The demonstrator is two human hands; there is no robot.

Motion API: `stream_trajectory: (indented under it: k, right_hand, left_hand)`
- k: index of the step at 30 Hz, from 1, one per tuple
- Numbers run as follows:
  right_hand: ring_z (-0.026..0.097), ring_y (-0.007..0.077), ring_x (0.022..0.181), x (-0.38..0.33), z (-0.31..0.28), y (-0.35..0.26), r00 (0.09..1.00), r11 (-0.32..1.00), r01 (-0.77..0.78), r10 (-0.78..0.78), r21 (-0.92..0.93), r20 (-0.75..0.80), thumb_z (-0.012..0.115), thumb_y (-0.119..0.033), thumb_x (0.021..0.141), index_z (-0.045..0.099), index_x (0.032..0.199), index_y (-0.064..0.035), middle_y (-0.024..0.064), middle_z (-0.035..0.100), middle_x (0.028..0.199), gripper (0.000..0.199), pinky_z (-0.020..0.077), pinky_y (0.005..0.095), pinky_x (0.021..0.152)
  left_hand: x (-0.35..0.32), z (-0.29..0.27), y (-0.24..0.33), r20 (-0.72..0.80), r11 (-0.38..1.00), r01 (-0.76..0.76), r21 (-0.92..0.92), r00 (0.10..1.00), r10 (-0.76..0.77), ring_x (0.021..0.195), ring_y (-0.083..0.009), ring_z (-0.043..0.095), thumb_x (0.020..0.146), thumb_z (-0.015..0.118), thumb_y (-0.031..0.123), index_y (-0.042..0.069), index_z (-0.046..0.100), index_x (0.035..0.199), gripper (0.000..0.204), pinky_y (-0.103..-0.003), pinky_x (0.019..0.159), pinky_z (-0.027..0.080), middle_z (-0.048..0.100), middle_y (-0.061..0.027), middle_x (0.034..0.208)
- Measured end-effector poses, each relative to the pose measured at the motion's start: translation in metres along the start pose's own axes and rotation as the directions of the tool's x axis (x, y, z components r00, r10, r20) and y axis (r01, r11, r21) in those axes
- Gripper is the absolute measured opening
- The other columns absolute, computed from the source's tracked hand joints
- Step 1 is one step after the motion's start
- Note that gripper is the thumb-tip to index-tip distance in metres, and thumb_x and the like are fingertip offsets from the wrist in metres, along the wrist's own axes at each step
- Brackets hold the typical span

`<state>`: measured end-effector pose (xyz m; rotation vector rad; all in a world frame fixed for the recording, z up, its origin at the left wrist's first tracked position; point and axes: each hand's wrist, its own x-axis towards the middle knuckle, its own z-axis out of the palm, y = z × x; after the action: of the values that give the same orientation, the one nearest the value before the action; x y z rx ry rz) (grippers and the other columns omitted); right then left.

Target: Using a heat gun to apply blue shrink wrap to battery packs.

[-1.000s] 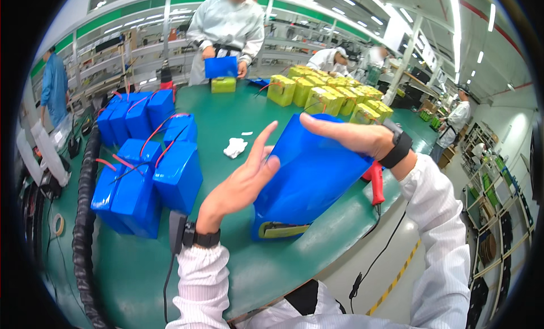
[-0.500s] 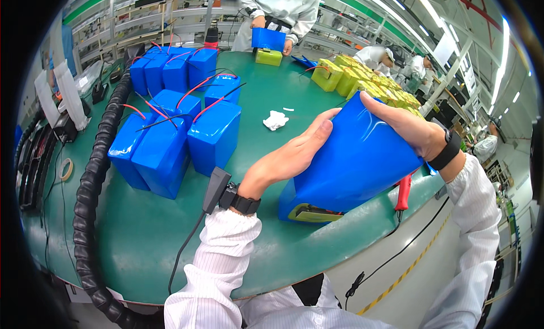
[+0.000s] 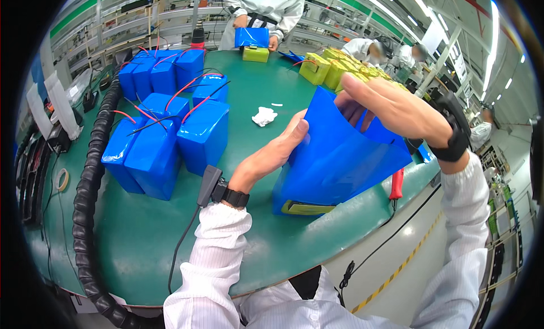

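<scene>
In front of me a wide blue plastic sleeve (image 3: 337, 165) stands tilted on the green table, its top edge gaping. A yellow-green battery pack (image 3: 309, 208) shows through a gap at its lower front edge. My left hand (image 3: 272, 159) grips the sleeve's left side, its fingers mostly hidden behind the film and its thumb along the edge. Over the gaping top, my right hand (image 3: 396, 105) has its fingers stretched out, some dipping inside the opening. Left of my hands stand several blue-wrapped battery packs (image 3: 202, 137) with red and black wires.
A thick black corrugated hose (image 3: 88, 204) runs along the table's left side. Near the right edge lies a red-handled tool (image 3: 396, 184). Crumpled white paper (image 3: 264, 116) lies mid-table. Yellow-green packs (image 3: 315, 69) stand far right. A co-worker (image 3: 263, 9) across the table handles a blue-sleeved pack.
My right hand has shifted from the sleeve's upper right side to over its top, fingers now reaching in. The sleeve's top has spread wider. The whole view has shifted slightly.
</scene>
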<state>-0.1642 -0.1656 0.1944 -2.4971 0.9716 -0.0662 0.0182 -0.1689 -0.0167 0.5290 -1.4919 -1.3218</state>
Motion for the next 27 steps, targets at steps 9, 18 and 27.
stream_trajectory:
  k: [9,18,27]
  right_hand:
    - [0.065,0.0292,0.079,-0.055,0.035,0.070,0.755,0.772,0.451,-0.597,-0.448,-0.270,0.084,-0.027,0.076,0.070,0.088,-0.0024,0.0107,0.067,0.079,0.031,0.0515,0.0371,0.071]
    - [0.046,0.0356,0.053,-0.021,0.027,0.068,0.872,0.901,0.248,-0.368,-0.357,-0.323,0.072,-0.027,0.092,0.066,0.077,-0.0007,0.0191,0.050,0.061,0.031,0.0373,0.0399,0.051]
    - [0.037,0.0283,0.140,-0.042,0.086,0.133,0.421,0.732,0.673,-0.261,0.106,-0.869,0.060,-0.058,0.092,0.030,0.147,0.0012,0.0181,0.037,0.150,0.087,0.0272,0.0440,0.117]
  left_hand:
    - [-0.023,0.025,-0.014,-0.157,0.883,-0.244,0.402,0.931,0.328,0.142,-0.0355,0.031,0.091,0.062,0.061,0.005,-0.001,0.159,0.109,-0.043,0.117,0.026,0.023,-0.0228,0.154]
    - [-0.035,0.039,-0.023,-0.164,0.838,-0.124,0.531,0.955,0.245,0.141,-0.0370,0.039,0.077,0.086,0.035,-0.002,0.006,0.158,0.120,-0.043,0.113,0.036,0.036,-0.0266,0.152]
    - [-0.043,0.035,-0.038,-0.226,0.867,-0.132,0.480,0.937,0.268,0.145,-0.0341,0.033,0.101,0.058,0.039,-0.004,0.016,0.156,0.082,-0.041,0.118,0.027,0.031,-0.0243,0.157]
